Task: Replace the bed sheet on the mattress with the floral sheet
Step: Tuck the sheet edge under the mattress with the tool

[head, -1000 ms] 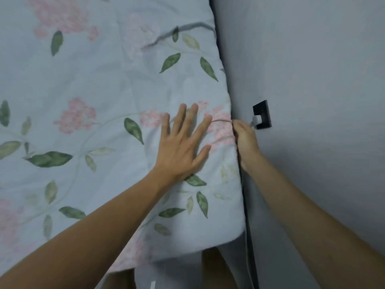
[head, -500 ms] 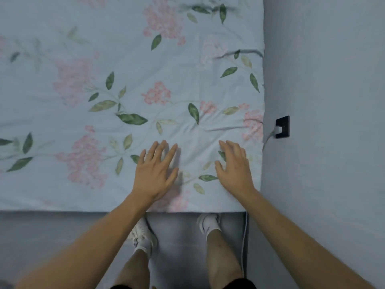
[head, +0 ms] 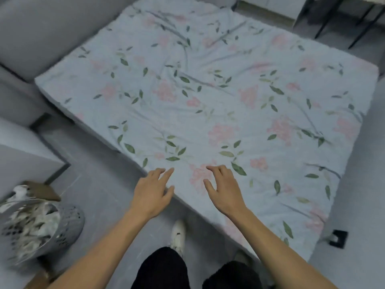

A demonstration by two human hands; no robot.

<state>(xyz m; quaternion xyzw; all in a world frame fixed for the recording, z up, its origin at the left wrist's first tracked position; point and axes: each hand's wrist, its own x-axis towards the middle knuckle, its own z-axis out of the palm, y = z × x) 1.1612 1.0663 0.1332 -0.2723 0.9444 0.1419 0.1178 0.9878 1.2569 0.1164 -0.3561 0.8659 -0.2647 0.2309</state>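
The floral sheet [head: 208,97], pale blue with pink blossoms and green leaves, covers the whole mattress, with a few creases across its middle. My left hand [head: 153,191] hovers at the mattress's near edge, fingers relaxed and holding nothing. My right hand [head: 224,187] is over a pink flower just inside that edge, fingers loosely spread and empty. I cannot tell whether either hand touches the fabric.
A grey laundry basket [head: 68,222] stuffed with patterned cloth stands on the floor at the lower left. A grey sofa [head: 37,34] borders the mattress on the left. A black wall socket [head: 338,237] sits low on the right wall. Dark table legs [head: 337,19] stand beyond the far corner.
Both hands have lifted off the sheet near the wall-side corner and now hang relaxed at the near edge. My view has pulled back and turned, taking in the whole mattress.
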